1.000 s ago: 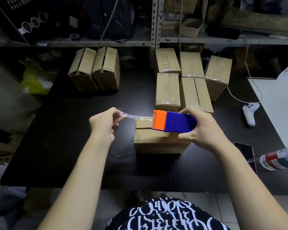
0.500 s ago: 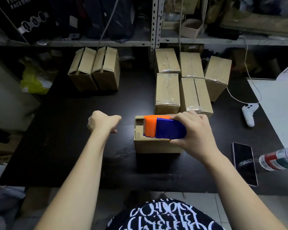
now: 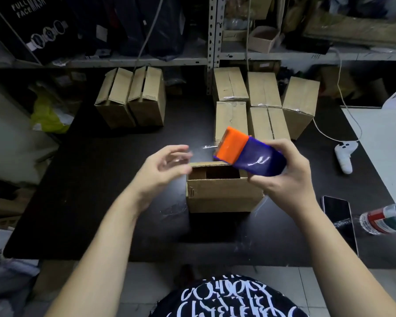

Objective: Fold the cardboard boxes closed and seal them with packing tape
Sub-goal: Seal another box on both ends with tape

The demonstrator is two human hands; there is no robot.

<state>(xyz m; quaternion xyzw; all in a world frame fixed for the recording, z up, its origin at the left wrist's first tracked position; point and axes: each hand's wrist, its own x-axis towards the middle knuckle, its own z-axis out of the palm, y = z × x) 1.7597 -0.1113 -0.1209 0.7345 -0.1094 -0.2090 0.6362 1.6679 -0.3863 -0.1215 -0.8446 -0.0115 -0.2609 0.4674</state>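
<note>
Head view: taping step in hand. Box mid-bench, top flaps not flat, dark gap showing. Right hand grips dispenser above box's far right corner, fingers curled round blue body. Left hand blurred, fingers loosely spread, holding nothing, near loose tape end. Next, likely: pinch tape end, press flaps shut, lay strip along seam. Sealed boxes far right.
</note>
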